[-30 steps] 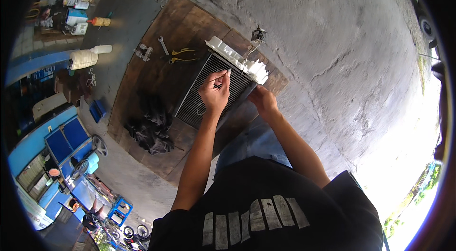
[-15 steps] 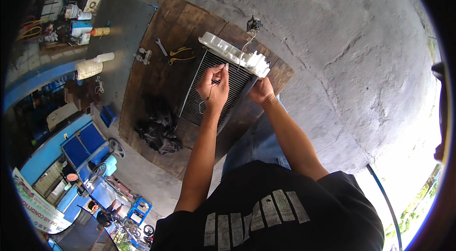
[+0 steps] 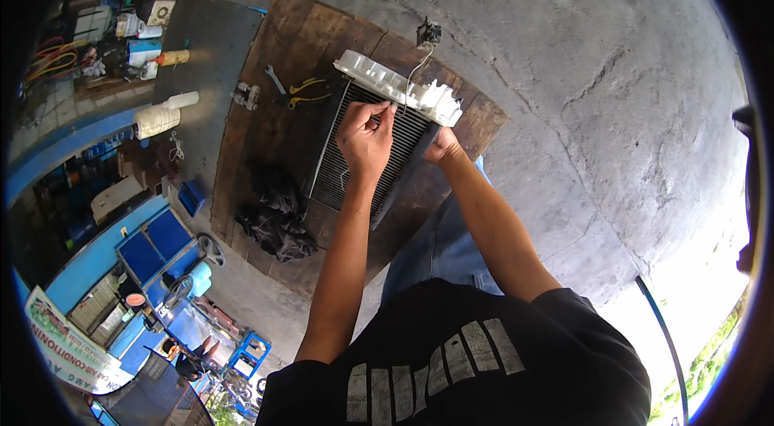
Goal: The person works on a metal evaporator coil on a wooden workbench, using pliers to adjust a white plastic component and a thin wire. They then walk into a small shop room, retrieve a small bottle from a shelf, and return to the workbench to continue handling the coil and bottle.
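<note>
The left hand point(image 3: 367, 140), fingertips pinched together, any contents unclear, has edged toward the white housing point(image 3: 395, 86) at one o'clock on the central finned core point(image 3: 405, 142). The right hand point(image 3: 443, 145), at three, has hidden fingers, grip untellable. Far off at eight, a red-lettered banner point(image 3: 76, 345).

Left fingers point(image 3: 367, 111) pinched; both arms point(image 3: 493, 212) outstretched

cracked grey concrete floor point(image 3: 556, 15), crumpled dark cloth point(image 3: 280, 234), off-white container point(image 3: 154, 122)
</note>
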Demonstrator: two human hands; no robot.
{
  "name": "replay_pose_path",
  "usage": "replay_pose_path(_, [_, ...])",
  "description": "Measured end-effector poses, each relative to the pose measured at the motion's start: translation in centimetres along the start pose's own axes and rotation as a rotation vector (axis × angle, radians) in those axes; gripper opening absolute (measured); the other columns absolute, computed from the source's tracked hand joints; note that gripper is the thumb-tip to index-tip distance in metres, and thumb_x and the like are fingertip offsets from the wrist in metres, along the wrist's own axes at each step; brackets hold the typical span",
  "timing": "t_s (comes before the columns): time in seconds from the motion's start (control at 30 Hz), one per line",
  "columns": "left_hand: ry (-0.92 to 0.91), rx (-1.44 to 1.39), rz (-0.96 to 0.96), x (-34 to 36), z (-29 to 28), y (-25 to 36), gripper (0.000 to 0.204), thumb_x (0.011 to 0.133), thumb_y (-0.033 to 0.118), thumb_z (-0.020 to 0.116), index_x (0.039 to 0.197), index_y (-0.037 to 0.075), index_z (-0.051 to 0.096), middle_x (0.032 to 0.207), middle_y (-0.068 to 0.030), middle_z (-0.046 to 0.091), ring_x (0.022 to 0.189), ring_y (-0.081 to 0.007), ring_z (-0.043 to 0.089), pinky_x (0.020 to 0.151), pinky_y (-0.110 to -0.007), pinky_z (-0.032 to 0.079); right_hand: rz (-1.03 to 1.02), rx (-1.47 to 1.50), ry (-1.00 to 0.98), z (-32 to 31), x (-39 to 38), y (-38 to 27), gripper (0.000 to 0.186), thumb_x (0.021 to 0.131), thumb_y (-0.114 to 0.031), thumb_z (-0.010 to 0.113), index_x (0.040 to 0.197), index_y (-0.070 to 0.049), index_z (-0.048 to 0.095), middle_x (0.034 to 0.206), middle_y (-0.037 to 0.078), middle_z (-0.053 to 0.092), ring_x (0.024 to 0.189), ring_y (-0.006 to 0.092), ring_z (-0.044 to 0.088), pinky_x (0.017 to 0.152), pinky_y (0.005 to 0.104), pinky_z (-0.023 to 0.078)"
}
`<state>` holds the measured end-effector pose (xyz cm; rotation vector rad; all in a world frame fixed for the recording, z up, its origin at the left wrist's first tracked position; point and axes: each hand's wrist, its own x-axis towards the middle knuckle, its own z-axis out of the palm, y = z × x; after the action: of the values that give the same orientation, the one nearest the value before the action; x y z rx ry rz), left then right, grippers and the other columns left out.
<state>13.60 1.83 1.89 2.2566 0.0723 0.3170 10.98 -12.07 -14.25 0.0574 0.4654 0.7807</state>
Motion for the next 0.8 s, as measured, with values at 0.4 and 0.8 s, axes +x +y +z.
replay_pose_path(0.4, [-0.089,-0.026,-0.017,0.5,-0.7,0.0,0.011,0.091,0.011,0.081,0.099,0.003,0.080,0.085,-0.0010,0.068,0.064,-0.0069,0.051,0.053,-0.025,0.041,-0.003,-0.039,-0.068,0.4,1.6,0.2,0.040,0.106,-0.036,0.057,0.124,-0.003,0.072,0.120,0.014,0.076,0.103,0.0243,0.074,0.095,0.0403,0.061])
replay_pose_path(0.8, [-0.036,0.155,0.107,0.2,-0.4,0.2,0.018,0.089,0.012,0.081,0.106,0.005,0.080,0.087,-0.0025,0.066,0.061,-0.0132,0.057,0.052,-0.029,0.044,-0.019,0.007,-0.112,-0.6,2.1,0.4,0.043,0.106,-0.037,0.056,0.127,-0.002,0.070,0.122,0.014,0.075,0.106,0.0259,0.073,0.098,0.0421,0.060])
